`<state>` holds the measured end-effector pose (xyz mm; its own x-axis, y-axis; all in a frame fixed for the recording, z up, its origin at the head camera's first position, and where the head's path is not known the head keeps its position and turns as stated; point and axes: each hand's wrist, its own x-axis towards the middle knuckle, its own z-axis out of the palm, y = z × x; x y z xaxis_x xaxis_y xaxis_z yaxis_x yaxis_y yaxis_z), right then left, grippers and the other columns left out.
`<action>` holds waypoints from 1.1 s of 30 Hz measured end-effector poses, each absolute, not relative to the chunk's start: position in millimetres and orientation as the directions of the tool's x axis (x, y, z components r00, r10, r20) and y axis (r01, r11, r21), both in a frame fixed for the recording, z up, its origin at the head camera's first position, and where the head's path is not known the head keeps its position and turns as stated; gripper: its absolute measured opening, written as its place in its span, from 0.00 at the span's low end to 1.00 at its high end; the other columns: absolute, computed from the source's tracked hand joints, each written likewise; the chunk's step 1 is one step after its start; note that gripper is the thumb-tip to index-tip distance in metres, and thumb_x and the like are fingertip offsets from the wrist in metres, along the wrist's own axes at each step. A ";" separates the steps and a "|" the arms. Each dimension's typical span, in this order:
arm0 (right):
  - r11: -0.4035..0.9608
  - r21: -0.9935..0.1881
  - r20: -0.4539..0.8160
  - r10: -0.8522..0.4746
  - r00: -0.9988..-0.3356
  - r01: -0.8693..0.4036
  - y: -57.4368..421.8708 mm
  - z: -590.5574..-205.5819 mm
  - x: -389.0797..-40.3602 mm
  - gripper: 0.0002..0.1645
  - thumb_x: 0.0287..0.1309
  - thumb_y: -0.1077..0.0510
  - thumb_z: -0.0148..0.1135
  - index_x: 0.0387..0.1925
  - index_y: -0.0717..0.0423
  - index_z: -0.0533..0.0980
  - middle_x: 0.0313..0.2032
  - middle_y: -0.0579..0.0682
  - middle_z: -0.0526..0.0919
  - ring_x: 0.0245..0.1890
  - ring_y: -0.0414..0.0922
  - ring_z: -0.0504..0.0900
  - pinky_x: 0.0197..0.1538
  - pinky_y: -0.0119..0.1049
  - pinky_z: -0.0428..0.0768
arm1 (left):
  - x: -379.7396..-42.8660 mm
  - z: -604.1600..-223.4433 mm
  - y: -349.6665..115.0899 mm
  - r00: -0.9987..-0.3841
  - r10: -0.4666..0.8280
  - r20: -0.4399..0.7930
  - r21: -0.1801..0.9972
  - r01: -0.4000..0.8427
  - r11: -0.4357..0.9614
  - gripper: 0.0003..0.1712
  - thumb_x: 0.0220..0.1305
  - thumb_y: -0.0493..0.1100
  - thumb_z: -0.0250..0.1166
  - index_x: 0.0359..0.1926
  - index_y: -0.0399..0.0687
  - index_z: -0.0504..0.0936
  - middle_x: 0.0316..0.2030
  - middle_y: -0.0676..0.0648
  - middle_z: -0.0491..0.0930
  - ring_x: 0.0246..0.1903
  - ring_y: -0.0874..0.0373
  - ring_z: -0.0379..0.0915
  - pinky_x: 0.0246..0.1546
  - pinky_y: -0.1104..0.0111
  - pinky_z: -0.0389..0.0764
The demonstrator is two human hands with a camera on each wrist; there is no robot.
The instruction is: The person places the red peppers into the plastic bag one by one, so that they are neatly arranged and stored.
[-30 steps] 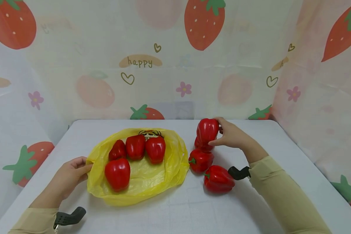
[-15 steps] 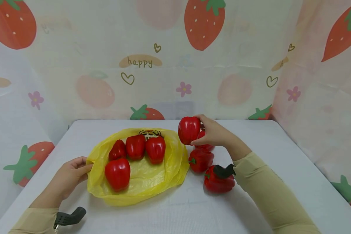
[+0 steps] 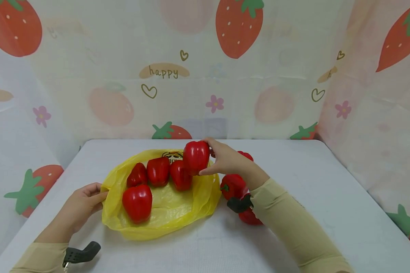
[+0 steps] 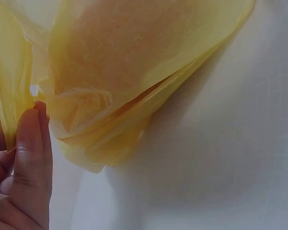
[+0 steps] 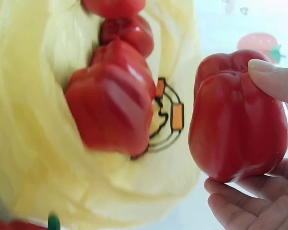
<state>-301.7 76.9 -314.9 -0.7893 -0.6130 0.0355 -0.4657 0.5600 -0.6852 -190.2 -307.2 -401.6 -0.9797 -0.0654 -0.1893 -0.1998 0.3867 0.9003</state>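
Note:
My right hand (image 3: 230, 161) grips a red bell pepper (image 3: 196, 157) between thumb and fingers, over the right part of a yellow plastic bag (image 3: 171, 225). In the right wrist view that held bell pepper (image 5: 240, 117) is seen close up, beside the bag's printed face. Several red bell peppers lie inside the wide-mouthed bag, one of them (image 3: 137, 203) near its front left. At the bag's left edge my left hand (image 3: 80, 206) pinches the rim; the left wrist view shows the thumb and fingers (image 4: 31, 158) on the thin yellow film.
To the right of the bag, more red bell peppers lie on the white table (image 3: 311, 182): one (image 3: 233, 185) beside the bag, others partly hidden behind my right hand and sleeve (image 3: 294, 223). A strawberry-print backdrop (image 3: 205, 49) encloses the table's back and sides.
My right hand has carried the bell pepper leftward, from above the other peppers at the right to over the bag. The left hand stays at the bag's rim.

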 end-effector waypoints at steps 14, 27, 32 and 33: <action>0.531 -0.677 0.003 -0.690 -0.724 -0.510 39.8 -319.9 -296.7 0.51 0.39 0.50 0.74 0.63 0.50 0.55 0.55 0.45 0.69 0.55 0.43 0.70 0.49 0.36 0.78 | -189.6 -403.0 -307.5 -0.980 -0.071 -0.183 0.891 -0.196 0.410 0.29 0.63 0.56 0.56 0.54 0.37 0.68 0.45 0.47 0.74 0.41 0.58 0.72 0.42 0.72 0.78; 0.568 -0.625 -0.034 -0.705 -0.708 -0.536 10.6 -326.7 -290.5 0.54 0.37 0.48 0.75 0.64 0.48 0.55 0.55 0.44 0.68 0.52 0.41 0.68 0.44 0.32 0.79 | -189.7 -401.6 -308.3 -0.982 -0.068 -0.177 0.890 -0.189 0.415 0.31 0.62 0.57 0.56 0.55 0.38 0.68 0.47 0.45 0.74 0.42 0.57 0.72 0.43 0.70 0.78; 0.566 -0.610 -0.029 -0.716 -0.698 -0.555 4.5 -329.4 -286.0 0.52 0.37 0.48 0.75 0.62 0.49 0.56 0.56 0.43 0.66 0.53 0.40 0.66 0.43 0.31 0.78 | -189.3 -401.1 -307.7 -0.981 -0.064 -0.185 0.893 -0.194 0.406 0.30 0.62 0.57 0.56 0.55 0.38 0.68 0.46 0.46 0.74 0.42 0.58 0.72 0.43 0.70 0.78; 0.563 -0.608 -0.028 -0.719 -0.694 -0.559 3.5 -329.8 -285.2 0.52 0.37 0.48 0.75 0.62 0.49 0.57 0.55 0.43 0.66 0.53 0.40 0.66 0.43 0.31 0.78 | -189.1 -400.9 -307.5 -0.981 -0.063 -0.186 0.893 -0.195 0.405 0.30 0.62 0.56 0.56 0.55 0.37 0.68 0.46 0.46 0.74 0.41 0.58 0.72 0.43 0.70 0.78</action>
